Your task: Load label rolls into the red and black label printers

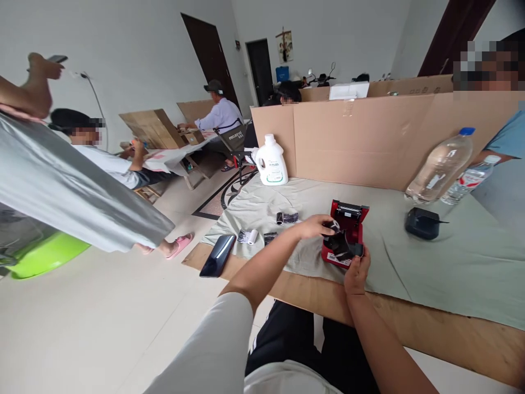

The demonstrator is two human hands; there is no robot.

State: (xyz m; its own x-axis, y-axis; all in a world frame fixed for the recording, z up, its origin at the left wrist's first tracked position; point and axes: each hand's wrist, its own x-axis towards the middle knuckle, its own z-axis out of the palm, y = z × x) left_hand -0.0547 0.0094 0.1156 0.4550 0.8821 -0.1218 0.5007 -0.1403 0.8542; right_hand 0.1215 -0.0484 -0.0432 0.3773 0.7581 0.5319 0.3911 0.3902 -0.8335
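A small red printer with its lid raised stands on the cloth in front of me. My left hand is closed on a dark roll above its left side. From the roll a crumpled black strip runs over the printer's opening toward my right hand. My right fingers pinch a dark end piece at the printer's front right corner; whether it joins the strip is unclear. Left of the printer lie a white paper roll with dark print and a black roll.
A phone lies at the table's left edge. A white jug stands at the back left before a cardboard partition. To the right are a black case, a large bottle and a smaller bottle. Other people sit or stand nearby.
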